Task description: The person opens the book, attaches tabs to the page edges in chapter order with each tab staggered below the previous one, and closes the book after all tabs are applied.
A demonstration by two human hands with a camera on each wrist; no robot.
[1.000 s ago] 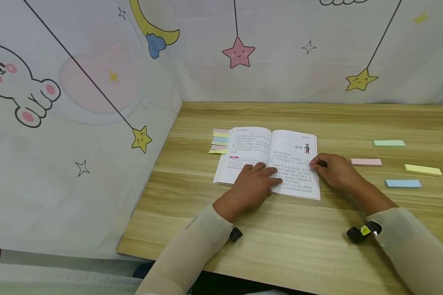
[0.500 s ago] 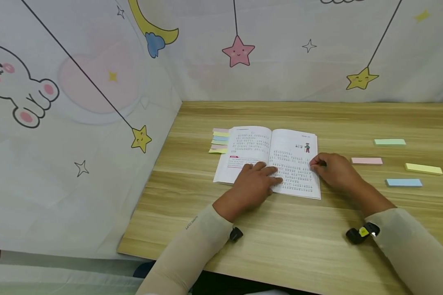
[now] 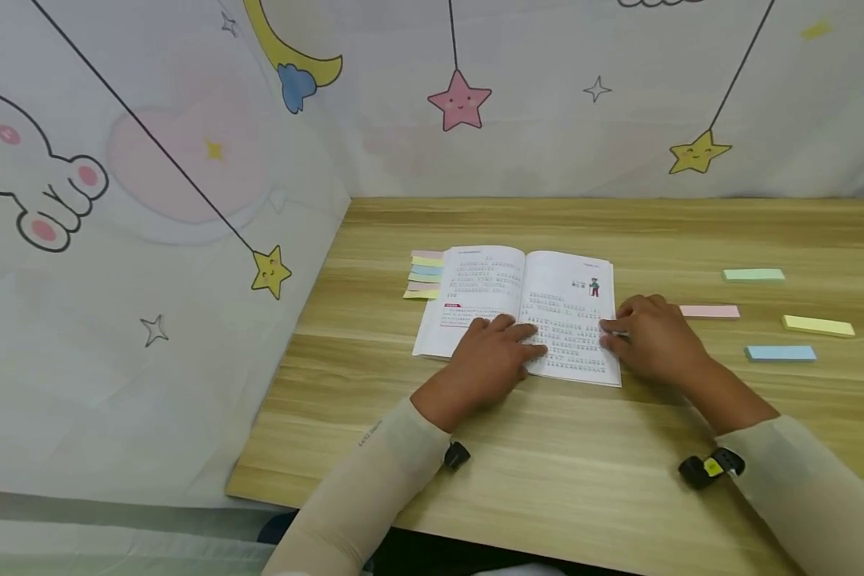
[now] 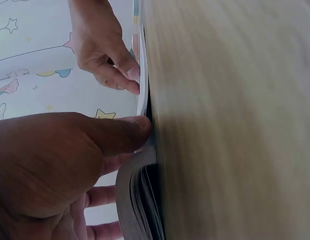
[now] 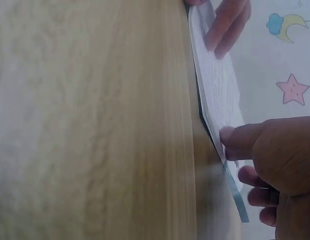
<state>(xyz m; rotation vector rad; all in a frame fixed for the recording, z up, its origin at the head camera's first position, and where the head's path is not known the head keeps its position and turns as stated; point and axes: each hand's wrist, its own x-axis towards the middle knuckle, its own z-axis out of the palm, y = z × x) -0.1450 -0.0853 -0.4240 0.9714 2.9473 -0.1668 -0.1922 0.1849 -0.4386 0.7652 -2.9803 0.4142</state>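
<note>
An open book [image 3: 558, 276] with printed text lies on the wooden table. My left hand [image 3: 484, 364] rests spread across its lower middle, fingertips on the right page and thumb at the bottom edge. At the right page's outer edge is my right hand [image 3: 655, 340], its index fingertip and thumb [image 5: 227, 135] pressing on the paper, the other fingers bent. A bluish-green sticky tab [image 5: 237, 195] sticks out from that edge beneath the hand; in the head view the hand hides it. Several coloured sticky tabs [image 3: 423, 274] project from the left page's upper edge.
To the right lie a green pad [image 3: 754, 275], a pink pad [image 3: 710, 311], a yellow pad [image 3: 818, 326] and a blue pad [image 3: 781, 354] of sticky tabs. A patterned curtain [image 3: 540, 160] stands behind the table [image 3: 331, 448] and along its left side.
My right hand has shifted slightly down the page edge, and its thumb and index fingertip, together before, now sit apart on the paper. The left hand keeps its place.
</note>
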